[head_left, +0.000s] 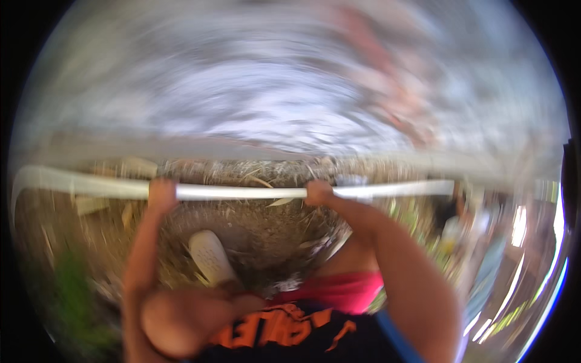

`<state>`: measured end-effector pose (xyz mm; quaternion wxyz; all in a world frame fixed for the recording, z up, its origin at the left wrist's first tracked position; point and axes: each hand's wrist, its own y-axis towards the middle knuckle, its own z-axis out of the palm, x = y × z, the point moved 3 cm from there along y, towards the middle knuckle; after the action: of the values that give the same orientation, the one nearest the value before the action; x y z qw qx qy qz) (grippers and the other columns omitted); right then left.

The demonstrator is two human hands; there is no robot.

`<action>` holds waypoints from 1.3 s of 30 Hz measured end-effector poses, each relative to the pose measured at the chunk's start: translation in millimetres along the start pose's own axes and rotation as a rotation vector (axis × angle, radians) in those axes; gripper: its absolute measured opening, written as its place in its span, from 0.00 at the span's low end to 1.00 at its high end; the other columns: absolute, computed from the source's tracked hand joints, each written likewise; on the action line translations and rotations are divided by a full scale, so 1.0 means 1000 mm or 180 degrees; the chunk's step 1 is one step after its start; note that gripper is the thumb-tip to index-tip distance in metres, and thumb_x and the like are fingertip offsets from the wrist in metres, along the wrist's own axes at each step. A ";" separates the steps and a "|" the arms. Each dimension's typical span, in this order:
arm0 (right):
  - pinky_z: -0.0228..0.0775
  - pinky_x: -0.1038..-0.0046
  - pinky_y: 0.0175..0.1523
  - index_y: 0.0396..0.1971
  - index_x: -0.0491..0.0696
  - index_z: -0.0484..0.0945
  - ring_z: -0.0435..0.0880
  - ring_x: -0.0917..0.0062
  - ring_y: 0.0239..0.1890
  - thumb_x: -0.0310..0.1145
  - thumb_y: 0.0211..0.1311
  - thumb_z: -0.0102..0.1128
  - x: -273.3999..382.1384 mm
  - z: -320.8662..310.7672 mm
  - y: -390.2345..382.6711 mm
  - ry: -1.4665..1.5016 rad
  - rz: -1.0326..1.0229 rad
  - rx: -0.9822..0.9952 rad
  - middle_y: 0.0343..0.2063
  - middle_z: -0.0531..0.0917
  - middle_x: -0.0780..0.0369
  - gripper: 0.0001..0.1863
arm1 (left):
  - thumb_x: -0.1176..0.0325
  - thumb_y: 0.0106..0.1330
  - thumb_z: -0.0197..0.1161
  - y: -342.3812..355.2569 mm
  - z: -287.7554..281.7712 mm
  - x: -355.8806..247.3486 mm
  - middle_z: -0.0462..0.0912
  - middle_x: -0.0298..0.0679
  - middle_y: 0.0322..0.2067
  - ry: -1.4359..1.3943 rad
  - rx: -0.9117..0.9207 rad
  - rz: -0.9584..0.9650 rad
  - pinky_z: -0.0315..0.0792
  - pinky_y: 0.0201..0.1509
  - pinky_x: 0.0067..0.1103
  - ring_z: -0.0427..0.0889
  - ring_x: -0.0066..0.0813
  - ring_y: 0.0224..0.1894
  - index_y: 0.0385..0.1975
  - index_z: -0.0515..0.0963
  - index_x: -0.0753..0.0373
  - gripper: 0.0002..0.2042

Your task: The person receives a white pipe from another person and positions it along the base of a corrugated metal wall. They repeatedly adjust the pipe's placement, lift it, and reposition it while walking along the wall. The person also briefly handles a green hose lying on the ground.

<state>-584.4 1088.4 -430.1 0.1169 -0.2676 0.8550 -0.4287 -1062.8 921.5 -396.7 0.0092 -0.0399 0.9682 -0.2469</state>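
Observation:
A long white pole (242, 193), perhaps a pipe, stretches level from left to right in front of my body. My left hand (162, 195) is closed round it left of the middle. Farther right along the same pole, my right hand (318, 193) grips it too, both arms reaching forward. The pole's left part looks bent toward the rim of the view. Motion smears its far ends, so its exact shape and material are hard to make out.
Beyond the pole rises a grey-white surface (242, 91), heavily blurred, with a ledge-like edge. Brown ground (266, 233) with dry leaves lies below. My pale shoe (209, 254) stands there. Green plants (75, 284) grow at the left; blurred objects (454, 230) stand at the right.

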 end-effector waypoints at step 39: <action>0.82 0.59 0.43 0.39 0.48 0.88 0.88 0.62 0.39 0.41 0.49 0.67 0.002 -0.031 -0.052 0.0068 -0.0014 -0.0121 0.35 0.87 0.56 0.17 | 0.65 0.49 0.79 -0.020 0.000 -0.030 0.82 0.50 0.43 -0.0854 -0.0181 0.0038 0.71 0.59 0.42 0.79 0.53 0.50 0.48 0.75 0.64 0.27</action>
<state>-580.6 1082.5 -369.9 0.1018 -0.2671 0.8636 -0.4154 -1031.7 905.9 -387.5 0.1388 -0.0671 0.9651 -0.2118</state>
